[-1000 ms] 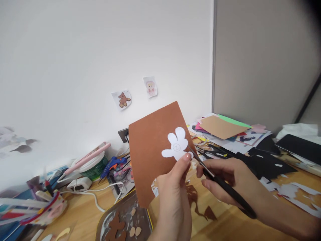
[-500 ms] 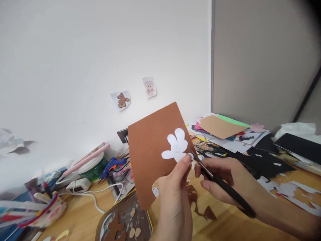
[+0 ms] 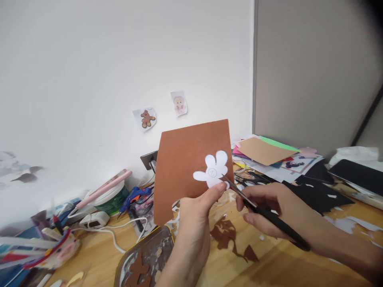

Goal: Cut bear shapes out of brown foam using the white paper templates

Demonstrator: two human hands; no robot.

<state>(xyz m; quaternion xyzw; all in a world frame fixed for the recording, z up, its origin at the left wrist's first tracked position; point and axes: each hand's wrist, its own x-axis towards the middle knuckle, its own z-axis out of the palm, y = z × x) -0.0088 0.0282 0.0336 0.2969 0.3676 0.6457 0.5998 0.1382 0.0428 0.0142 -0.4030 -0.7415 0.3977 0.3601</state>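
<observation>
My left hand (image 3: 194,227) pinches a brown foam sheet (image 3: 182,167) upright, thumb pressed on a white paw-shaped paper template (image 3: 213,170) lying against its lower right part. My right hand (image 3: 269,209) grips black-handled scissors (image 3: 263,213); their blades point up-left and meet the sheet's edge just under the template. Both hands hover above a wooden table (image 3: 269,267).
Brown offcuts (image 3: 227,235) lie on the wood under the hands. A dark tray (image 3: 143,261) with brown and beige cut shapes sits at front. Glue gun (image 3: 133,197), white tub (image 3: 112,195) and cables at left. Coloured paper stack (image 3: 263,149) and black scraps (image 3: 317,195) at right.
The brown sheet has turned clockwise, so its top edge sits nearly level now. The template and thumb shifted slightly right with it. The scissors stay at the sheet's edge.
</observation>
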